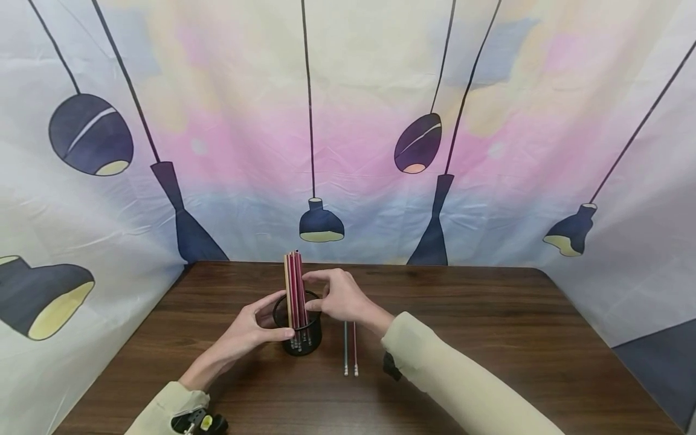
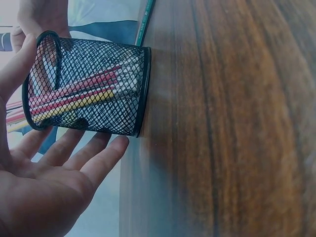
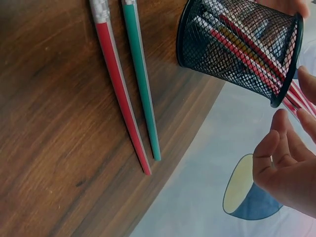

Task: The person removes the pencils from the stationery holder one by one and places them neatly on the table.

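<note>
A black mesh pencil cup (image 1: pixel 309 344) stands upright on the table, holding several pencils (image 1: pixel 293 284), mostly red with a yellow one, eraser ends down. My left hand (image 1: pixel 252 329) holds the cup from the left, thumb near the rim and fingers along the far side; in the left wrist view the fingers lie against the mesh (image 2: pixel 94 84). My right hand (image 1: pixel 342 296) is at the pencils' right side, thumb and index finger apart beside them. The right wrist view shows its other fingers (image 3: pixel 281 143) loosely bent.
Right of the cup, a green pencil (image 3: pixel 140 79) and a red pencil (image 3: pixel 121 94) lie side by side on the wooden table (image 1: pixel 462 350), eraser ends toward me. Behind the table hangs a cloth (image 1: pixel 370 181) printed with lamps.
</note>
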The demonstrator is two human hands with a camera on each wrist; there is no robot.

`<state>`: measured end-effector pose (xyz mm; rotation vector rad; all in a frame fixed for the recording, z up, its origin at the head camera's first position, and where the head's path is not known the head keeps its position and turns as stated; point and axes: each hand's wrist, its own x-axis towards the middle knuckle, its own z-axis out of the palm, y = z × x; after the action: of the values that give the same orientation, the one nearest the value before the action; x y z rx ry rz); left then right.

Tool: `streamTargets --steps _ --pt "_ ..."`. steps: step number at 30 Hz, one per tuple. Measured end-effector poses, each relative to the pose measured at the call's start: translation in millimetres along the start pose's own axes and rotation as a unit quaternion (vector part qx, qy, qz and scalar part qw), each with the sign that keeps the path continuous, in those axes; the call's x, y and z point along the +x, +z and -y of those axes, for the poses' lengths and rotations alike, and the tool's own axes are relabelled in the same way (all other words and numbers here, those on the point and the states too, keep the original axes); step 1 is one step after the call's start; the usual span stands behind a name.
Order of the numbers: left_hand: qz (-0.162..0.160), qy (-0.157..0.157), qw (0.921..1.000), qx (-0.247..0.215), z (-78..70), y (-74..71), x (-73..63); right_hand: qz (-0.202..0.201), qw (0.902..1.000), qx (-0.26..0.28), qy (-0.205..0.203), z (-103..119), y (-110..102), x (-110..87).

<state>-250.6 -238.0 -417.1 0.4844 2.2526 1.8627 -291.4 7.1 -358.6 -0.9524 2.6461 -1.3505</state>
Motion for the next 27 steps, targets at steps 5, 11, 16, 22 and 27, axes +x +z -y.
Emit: streamTargets --steps 5,11,16,22,27 --pt "0.001 0.000 1.0000 0.001 0.0 -0.1 0.2 -0.005 1.0000 -0.005 -0.002 0.8 3.0 2.1" --pt "0.003 0.007 1.0000 0.003 0.2 -0.1 1.2 -0.011 0.9999 -0.004 0.003 -0.1 6.6 4.9" --pt "-0.001 0.004 1.0000 0.007 0.4 0.0 1.0 -0.016 0.9999 0.002 0.003 -1.9 11.0 5.9" --pt "-0.002 0.004 0.9998 0.018 0.5 0.1 1.2 -0.016 0.9996 0.023 0.007 -3.2 14.5 5.8" --pt "-0.001 0.008 0.9998 0.018 0.2 0.1 1.4 -0.023 0.9993 0.025 0.011 -2.7 15.0 5.1"
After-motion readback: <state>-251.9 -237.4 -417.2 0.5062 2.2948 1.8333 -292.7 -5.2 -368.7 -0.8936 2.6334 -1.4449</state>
